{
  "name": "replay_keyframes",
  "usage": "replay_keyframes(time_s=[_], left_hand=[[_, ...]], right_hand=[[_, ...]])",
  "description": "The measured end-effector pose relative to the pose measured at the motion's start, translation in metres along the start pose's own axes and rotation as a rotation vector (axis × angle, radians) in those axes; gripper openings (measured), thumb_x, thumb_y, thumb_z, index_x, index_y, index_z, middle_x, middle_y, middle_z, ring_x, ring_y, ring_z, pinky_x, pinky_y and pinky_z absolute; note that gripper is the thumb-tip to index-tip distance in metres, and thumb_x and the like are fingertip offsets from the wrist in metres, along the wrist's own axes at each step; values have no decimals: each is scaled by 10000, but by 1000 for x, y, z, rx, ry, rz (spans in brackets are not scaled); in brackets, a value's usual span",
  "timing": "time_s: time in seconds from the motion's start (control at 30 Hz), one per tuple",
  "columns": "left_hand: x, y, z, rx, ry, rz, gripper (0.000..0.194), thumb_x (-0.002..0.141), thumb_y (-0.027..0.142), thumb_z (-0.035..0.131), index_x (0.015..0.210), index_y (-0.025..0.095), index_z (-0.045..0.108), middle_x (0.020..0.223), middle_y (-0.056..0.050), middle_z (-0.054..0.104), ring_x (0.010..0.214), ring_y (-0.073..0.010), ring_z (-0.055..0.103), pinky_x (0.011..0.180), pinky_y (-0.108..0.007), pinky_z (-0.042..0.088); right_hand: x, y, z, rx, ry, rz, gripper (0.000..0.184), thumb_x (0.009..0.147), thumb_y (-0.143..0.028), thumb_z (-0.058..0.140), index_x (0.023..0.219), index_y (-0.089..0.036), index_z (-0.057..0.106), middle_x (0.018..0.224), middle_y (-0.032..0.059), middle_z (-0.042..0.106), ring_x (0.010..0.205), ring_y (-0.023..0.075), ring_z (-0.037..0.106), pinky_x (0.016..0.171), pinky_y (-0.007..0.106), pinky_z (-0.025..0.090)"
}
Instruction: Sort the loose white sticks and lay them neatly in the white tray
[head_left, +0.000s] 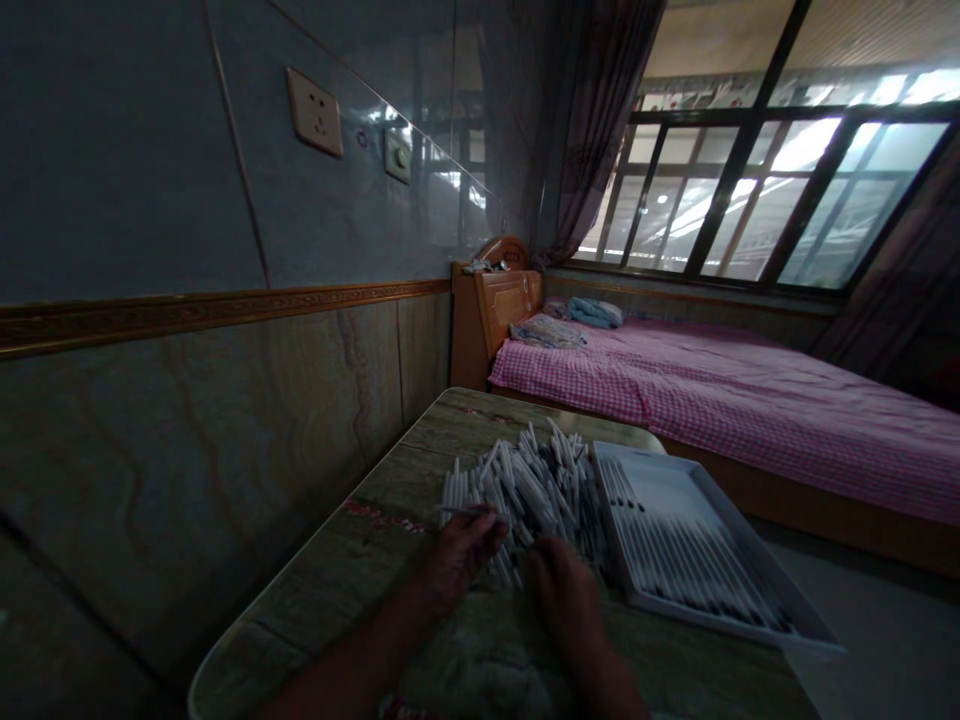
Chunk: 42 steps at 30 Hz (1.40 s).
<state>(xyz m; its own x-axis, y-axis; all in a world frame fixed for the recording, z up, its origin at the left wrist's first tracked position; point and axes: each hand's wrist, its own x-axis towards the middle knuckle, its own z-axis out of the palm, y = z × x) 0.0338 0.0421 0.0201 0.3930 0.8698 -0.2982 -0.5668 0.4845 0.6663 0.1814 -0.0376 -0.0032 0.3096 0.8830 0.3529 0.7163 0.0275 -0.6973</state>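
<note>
The pile of white sticks [534, 480] lies on the table [300, 590], beside the tray [670, 486] of aligned sticks. The left hand [459, 552] pinches one stick [454, 511]. The right hand [564, 590] is curled at the pile's near edge; dimness obscures whether it grips anything. A bed [697, 380] stands beyond.

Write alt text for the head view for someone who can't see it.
The left hand holds a slim rod; the right hand, its grip unclear, is at the near edge of a heap of pale rods on a table. To the right, a tray holds similar rods lined up; beyond are a bed and window.
</note>
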Motion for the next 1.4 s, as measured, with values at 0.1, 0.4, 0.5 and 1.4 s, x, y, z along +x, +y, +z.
replay_keyframes(time_s=[0.1, 0.4, 0.5, 1.4], left_hand=[[-1, -2, -1, 6, -31, 3, 158, 676, 81, 748, 776, 137, 638, 721, -34, 731, 661, -128, 698, 597, -179, 544], [-3, -7, -1, 63, -120, -8, 262, 568, 147, 839, 766, 129, 668, 707, -23, 721, 670, -139, 691, 620, -199, 540], [-4, -8, 0, 64, -136, -2, 257, 570, 153, 840, 762, 128, 672, 706, -23, 720, 668, -135, 688, 627, -195, 534], [-8, -6, 5, 85, -107, -17, 326, 474, 201, 887, 723, 134, 687, 696, -24, 726, 654, -121, 676, 634, -187, 523]], right_hand=[[2, -1, 1, 319, 73, 133, 227, 802, -383, 526, 823, -191, 645, 732, 28, 671, 687, 185, 615, 628, 262, 447], [5, -11, 13, 791, 138, 337, 285, 675, -424, 685, 811, -174, 695, 737, 24, 685, 688, 180, 610, 622, 263, 480], [5, -14, 12, 816, 123, 341, 287, 674, -426, 692, 815, -176, 701, 761, 31, 694, 718, 186, 617, 647, 270, 485], [7, -16, 17, 862, 133, 331, 263, 681, -407, 690, 803, -174, 691, 750, 20, 681, 716, 179, 609, 658, 267, 483]])
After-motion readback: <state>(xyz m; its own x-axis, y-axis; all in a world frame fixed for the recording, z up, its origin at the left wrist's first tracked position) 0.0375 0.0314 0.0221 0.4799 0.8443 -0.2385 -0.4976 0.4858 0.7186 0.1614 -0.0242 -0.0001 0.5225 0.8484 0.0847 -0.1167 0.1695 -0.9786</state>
